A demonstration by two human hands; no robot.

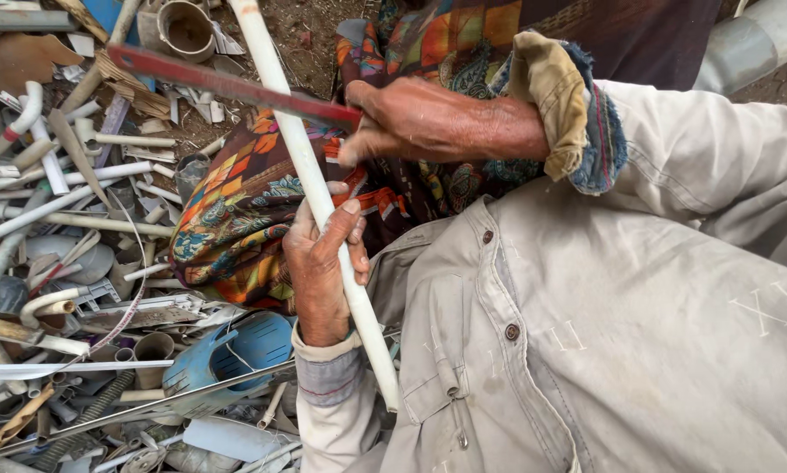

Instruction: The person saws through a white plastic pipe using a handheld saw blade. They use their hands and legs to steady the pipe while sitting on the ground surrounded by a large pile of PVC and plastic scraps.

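White plastic pipe (310, 175) runs across the lap, over a patterned cloth (236, 201). Left hand (319, 263) has its fingers wrapped tight around the pipe; right hand (411, 118) grips the handle end of a red hacksaw blade (227, 86), laid across the pipe just above the left hand. Cutting looks to be the step in hand (judging by the crossing); steady strokes and a firm hold seem needed. Scrap pipe offcuts (61, 201) and a blue plastic casing (227, 355) crowd the ground nearby.
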